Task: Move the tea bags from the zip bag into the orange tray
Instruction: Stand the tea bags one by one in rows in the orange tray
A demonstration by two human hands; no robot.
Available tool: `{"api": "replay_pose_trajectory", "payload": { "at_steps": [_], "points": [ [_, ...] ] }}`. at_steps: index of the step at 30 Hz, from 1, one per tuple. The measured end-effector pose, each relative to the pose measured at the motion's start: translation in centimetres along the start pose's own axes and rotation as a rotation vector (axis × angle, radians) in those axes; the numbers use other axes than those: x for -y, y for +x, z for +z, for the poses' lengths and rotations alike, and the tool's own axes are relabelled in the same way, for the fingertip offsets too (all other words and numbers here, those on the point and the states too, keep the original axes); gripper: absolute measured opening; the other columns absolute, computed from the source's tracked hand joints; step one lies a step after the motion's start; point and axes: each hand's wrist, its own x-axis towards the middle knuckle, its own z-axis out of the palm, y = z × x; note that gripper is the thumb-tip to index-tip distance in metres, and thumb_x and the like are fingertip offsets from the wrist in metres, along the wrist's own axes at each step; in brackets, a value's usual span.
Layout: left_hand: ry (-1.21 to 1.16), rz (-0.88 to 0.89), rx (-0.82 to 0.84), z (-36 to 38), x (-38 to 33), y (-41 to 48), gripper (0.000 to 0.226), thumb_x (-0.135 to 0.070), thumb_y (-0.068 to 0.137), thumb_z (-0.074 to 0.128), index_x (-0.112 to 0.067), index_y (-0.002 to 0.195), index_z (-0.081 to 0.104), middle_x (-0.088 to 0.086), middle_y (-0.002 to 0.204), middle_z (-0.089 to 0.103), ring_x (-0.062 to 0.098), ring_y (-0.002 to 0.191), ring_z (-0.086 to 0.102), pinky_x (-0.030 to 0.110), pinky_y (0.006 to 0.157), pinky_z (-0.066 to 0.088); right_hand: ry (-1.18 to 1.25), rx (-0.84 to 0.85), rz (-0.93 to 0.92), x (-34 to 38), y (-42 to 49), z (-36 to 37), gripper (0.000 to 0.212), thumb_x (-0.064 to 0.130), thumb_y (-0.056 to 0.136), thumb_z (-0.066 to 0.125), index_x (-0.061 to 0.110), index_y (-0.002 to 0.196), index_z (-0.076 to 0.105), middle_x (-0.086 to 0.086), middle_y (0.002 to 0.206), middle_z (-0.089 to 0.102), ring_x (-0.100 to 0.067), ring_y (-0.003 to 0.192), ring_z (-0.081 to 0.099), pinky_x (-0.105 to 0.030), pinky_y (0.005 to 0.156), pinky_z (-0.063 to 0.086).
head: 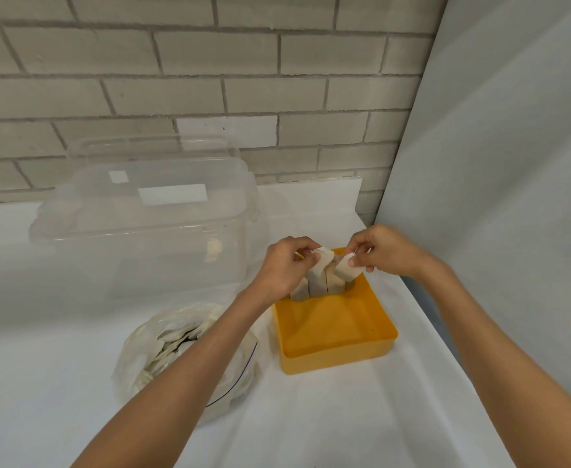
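Tea bags point(316, 287) that have made it over are standing on edge in a little row at the far end of the orange tray point(345, 354), and that's where both hands are. Left grip point(284, 268) is pinched on the top of one bag at the left of the row. Right grip point(382, 251) has thumb and fingers pinched on another bag point(346, 266), tilted over the right end.

Looks to me like the arranging step, tucking these in upright. Nowhere near done though: the zip bag point(135, 359), on the worktop point(311, 420) just left of the tray, looks stuffed. Next move, I'd guess, is letting go without knocking the row over, then reaching into the bag's mouth for more. Most of the tray floor is bare, so room's no issue.
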Motion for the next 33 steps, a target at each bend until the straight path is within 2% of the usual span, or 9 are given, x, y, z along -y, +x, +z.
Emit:
{"api": "replay_pose_trajectory", "payload": {
  "at_steps": [3, 8, 12, 15, 18, 21, 25, 30, 33],
  "points": [
    [-0.051, -0.007, -0.024, -0.1, 0.2, -0.3, 0.016, -0.027, 0.094, 0.06, -0.018, 0.1, 0.071, -0.007, 0.089, 0.064, 0.005, 0.077, 0.055, 0.015, 0.067, 0.043, -0.118, 0.069, 0.0, -0.9, 0.9, 1.3, 0.013, 0.01, 0.085, 0.068, 0.011, 0.098, 0.07, 0.004, 0.08, 0.063, -0.002, 0.062, 0.054, -0.015, 0.059, 0.042],
    [-0.072, -0.03, -0.037, -0.3, 0.6, -0.6, 0.014, -0.029, 0.092, 0.062, -0.019, 0.094, 0.071, -0.01, 0.083, 0.065, 0.004, 0.076, 0.057, 0.009, 0.064, 0.041, -0.35, 0.103, 0.031, -1.4, 1.9, 3.7, 0.018, 0.014, 0.088, 0.062, 0.014, 0.104, 0.067, -0.005, 0.108, 0.061, -0.019, 0.092, 0.056, -0.025, 0.072, 0.046],
    [-0.108, -0.054, -0.037, -0.4, 0.8, -0.7, 0.011, -0.025, 0.091, 0.064, -0.018, 0.095, 0.072, -0.003, 0.087, 0.07, 0.012, 0.083, 0.063, 0.016, 0.069, 0.047, -0.532, 0.038, 0.046, -1.2, 1.7, 5.0, 0.019, 0.013, 0.092, 0.052, 0.017, 0.108, 0.063, -0.006, 0.108, 0.061, -0.023, 0.099, 0.055, -0.03, 0.085, 0.04],
    [-0.107, -0.056, -0.051, -0.6, 1.1, -0.7, 0.012, -0.026, 0.091, 0.064, -0.018, 0.094, 0.072, -0.004, 0.085, 0.069, 0.008, 0.079, 0.061, 0.012, 0.068, 0.046, -0.658, -0.032, 0.042, -1.1, 1.8, 5.5, 0.021, 0.011, 0.096, 0.044, 0.018, 0.113, 0.056, -0.008, 0.107, 0.061, -0.026, 0.104, 0.055, -0.038, 0.1, 0.034],
    [-0.099, -0.055, -0.067, -0.7, 1.3, -0.8, 0.012, -0.025, 0.091, 0.064, -0.018, 0.094, 0.072, -0.005, 0.084, 0.068, 0.003, 0.074, 0.057, 0.005, 0.063, 0.042, -0.763, -0.085, 0.015, -1.1, 1.8, 5.5, 0.028, 0.011, 0.098, 0.039, 0.019, 0.123, 0.051, -0.011, 0.109, 0.061, -0.027, 0.105, 0.053, -0.038, 0.097, 0.033],
    [-0.082, -0.065, -0.065, -0.5, 1.3, -0.7, 0.01, -0.023, 0.09, 0.065, -0.017, 0.095, 0.072, -0.003, 0.087, 0.069, 0.005, 0.078, 0.059, 0.005, 0.063, 0.044, -0.793, -0.108, -0.002, -1.3, 1.9, 5.6, 0.028, 0.015, 0.099, 0.042, 0.019, 0.125, 0.05, -0.009, 0.117, 0.059, -0.027, 0.11, 0.052, -0.038, 0.096, 0.034],
    [-0.053, -0.086, -0.052, -0.3, 1.3, -0.6, 0.011, -0.021, 0.09, 0.065, -0.015, 0.096, 0.071, -0.002, 0.086, 0.069, 0.009, 0.08, 0.062, 0.011, 0.067, 0.046, -0.736, -0.123, 0.01, -1.7, 1.9, 6.1, 0.03, 0.023, 0.1, 0.042, 0.016, 0.128, 0.047, -0.011, 0.125, 0.053, -0.026, 0.116, 0.05, -0.036, 0.101, 0.035],
    [-0.009, -0.116, -0.029, 0.1, 1.4, -0.4, 0.015, -0.023, 0.09, 0.064, -0.014, 0.101, 0.07, 0.003, 0.088, 0.071, 0.013, 0.083, 0.065, 0.022, 0.076, 0.052, -0.646, -0.144, 0.017, -1.7, 1.7, 6.1, 0.033, 0.02, 0.096, 0.048, 0.014, 0.128, 0.045, -0.013, 0.126, 0.049, -0.027, 0.112, 0.052, -0.036, 0.099, 0.037],
    [0.026, -0.127, 0.022, 0.5, 1.3, -0.1, 0.014, -0.02, 0.091, 0.062, -0.013, 0.102, 0.069, 0.005, 0.089, 0.072, 0.015, 0.082, 0.065, 0.02, 0.073, 0.048, -0.619, -0.154, 0.033, -1.8, 1.5, 6.0, 0.032, 0.019, 0.096, 0.047, 0.013, 0.127, 0.045, -0.013, 0.123, 0.049, -0.028, 0.108, 0.054, -0.036, 0.096, 0.039]
  ]
}}
